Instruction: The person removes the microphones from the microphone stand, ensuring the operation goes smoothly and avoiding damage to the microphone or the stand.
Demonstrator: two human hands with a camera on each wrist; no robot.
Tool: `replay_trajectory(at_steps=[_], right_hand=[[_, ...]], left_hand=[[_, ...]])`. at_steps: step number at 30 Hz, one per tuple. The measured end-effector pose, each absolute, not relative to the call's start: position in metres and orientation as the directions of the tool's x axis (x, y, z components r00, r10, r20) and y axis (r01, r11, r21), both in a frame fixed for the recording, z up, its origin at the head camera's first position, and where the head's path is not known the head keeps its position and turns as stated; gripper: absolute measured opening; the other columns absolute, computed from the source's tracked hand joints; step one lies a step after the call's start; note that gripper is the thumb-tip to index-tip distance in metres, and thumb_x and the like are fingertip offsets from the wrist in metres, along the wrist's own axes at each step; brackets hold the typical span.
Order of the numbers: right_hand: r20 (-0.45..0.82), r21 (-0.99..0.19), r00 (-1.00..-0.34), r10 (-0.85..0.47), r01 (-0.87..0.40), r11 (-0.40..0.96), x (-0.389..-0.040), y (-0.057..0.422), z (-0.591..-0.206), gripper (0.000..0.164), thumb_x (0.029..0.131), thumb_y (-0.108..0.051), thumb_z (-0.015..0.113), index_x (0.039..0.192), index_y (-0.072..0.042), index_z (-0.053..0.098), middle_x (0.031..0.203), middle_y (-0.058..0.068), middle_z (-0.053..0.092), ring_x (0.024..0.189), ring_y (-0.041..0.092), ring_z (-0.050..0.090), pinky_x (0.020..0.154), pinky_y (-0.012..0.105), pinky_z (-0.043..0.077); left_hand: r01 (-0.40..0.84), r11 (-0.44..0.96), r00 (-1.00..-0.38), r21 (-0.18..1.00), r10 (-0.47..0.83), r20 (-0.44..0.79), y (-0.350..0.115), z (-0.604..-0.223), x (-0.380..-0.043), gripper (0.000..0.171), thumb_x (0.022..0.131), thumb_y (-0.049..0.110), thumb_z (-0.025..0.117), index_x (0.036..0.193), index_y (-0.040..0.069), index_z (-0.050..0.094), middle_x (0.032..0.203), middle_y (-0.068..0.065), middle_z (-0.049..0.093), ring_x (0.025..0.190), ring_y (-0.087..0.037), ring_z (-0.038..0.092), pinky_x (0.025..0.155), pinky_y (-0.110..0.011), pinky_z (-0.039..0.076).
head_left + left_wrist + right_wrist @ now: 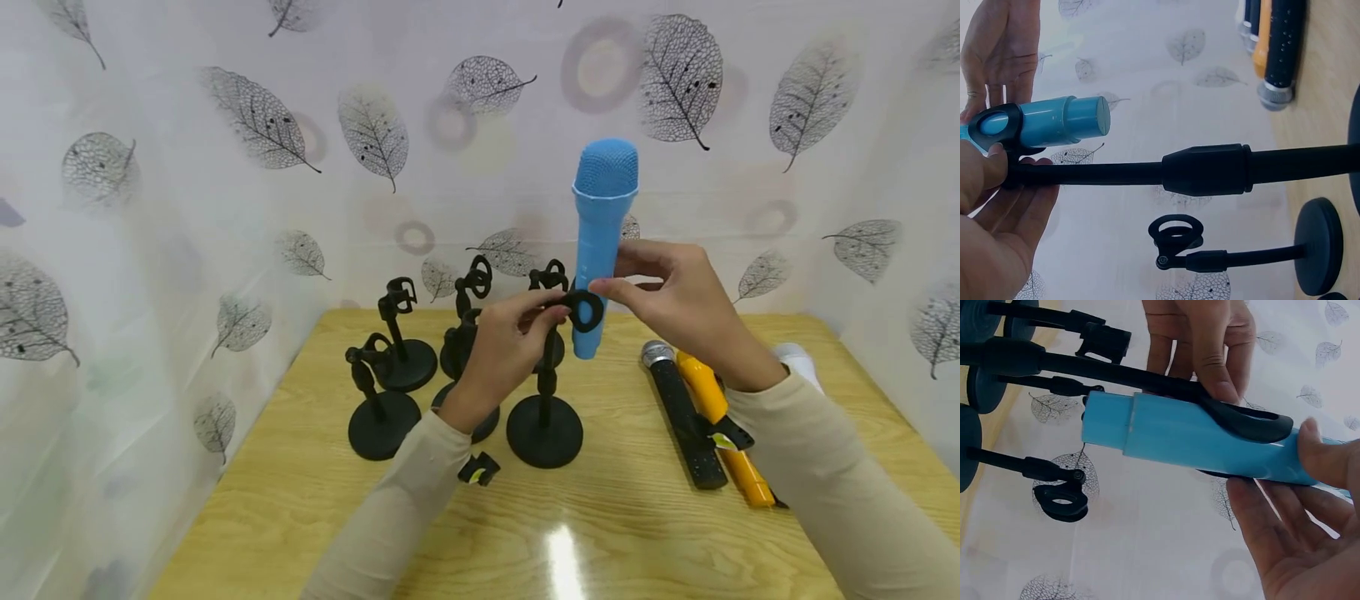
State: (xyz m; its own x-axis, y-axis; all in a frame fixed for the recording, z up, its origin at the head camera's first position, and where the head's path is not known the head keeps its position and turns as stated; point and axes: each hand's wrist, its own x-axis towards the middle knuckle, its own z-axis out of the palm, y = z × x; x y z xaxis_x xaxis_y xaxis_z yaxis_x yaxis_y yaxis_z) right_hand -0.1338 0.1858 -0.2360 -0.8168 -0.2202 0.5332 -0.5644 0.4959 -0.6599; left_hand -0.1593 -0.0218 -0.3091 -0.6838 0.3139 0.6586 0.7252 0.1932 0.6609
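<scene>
A light-blue microphone stands nearly upright, head up, above a black microphone stand. My right hand grips its body between thumb and fingers. With thumb and fingers, my left hand pinches the top of that stand, next to its clip. Seen from the right wrist, the microphone body lies between the clip's two arms, with its lower end sticking out past them. The left wrist view has the stand's pole running from the left fingers to its base.
Several more black stands with clips occupy the left and middle of the wooden table. To the right lie a black microphone with a silver head, a yellow-orange one and a white one, partly behind my right arm.
</scene>
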Motion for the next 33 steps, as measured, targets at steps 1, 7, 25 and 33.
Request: replay_trajectory(at_steps=[1,7,25,33], right_hand=[[0.533,-0.656,-0.817,-0.221,-0.564,0.501,-0.134,0.186,-0.237,0.039,0.092,-0.009,0.076,0.130,-0.003,0.068,0.110,0.017,0.074,0.095,-0.003,0.066,0.081,0.012,0.054],[0.566,-0.634,-0.804,-0.183,-0.566,0.527,-0.132,0.186,-0.231,0.034,0.092,-0.009,0.076,0.125,-0.004,0.072,0.105,0.014,0.075,0.092,-0.004,0.066,0.081,0.012,0.053],[0.518,-0.667,-0.831,-0.204,-0.542,0.512,-0.133,0.186,-0.231,0.029,0.092,-0.009,0.076,0.120,-0.002,0.074,0.105,0.013,0.075,0.096,0.009,0.070,0.081,0.012,0.054],[0.537,-0.654,-0.822,-0.190,-0.547,0.523,-0.130,0.187,-0.224,0.029,0.093,-0.009,0.076,0.122,-0.004,0.074,0.104,0.011,0.076,0.102,0.019,0.072,0.086,0.015,0.051]], left_hand=[[0.725,0.196,-0.684,0.660,0.314,0.659,-0.021,-0.309,-0.159,0.025,0.100,0.010,0.064,0.121,-0.003,0.070,0.103,-0.014,0.075,0.090,-0.013,0.074,0.079,-0.020,0.058],[0.726,0.192,-0.682,0.660,0.316,0.659,-0.019,-0.309,-0.160,0.025,0.101,0.009,0.064,0.121,-0.003,0.070,0.102,-0.013,0.075,0.089,-0.016,0.074,0.078,-0.020,0.058],[0.724,0.196,-0.686,0.661,0.312,0.658,-0.020,-0.308,-0.159,0.024,0.100,0.010,0.064,0.120,-0.003,0.071,0.098,-0.012,0.075,0.086,-0.016,0.073,0.075,-0.021,0.058],[0.717,0.187,-0.691,0.672,0.320,0.648,-0.020,-0.308,-0.158,0.025,0.101,0.011,0.064,0.120,-0.002,0.071,0.099,-0.011,0.075,0.087,-0.012,0.073,0.075,-0.021,0.058]])
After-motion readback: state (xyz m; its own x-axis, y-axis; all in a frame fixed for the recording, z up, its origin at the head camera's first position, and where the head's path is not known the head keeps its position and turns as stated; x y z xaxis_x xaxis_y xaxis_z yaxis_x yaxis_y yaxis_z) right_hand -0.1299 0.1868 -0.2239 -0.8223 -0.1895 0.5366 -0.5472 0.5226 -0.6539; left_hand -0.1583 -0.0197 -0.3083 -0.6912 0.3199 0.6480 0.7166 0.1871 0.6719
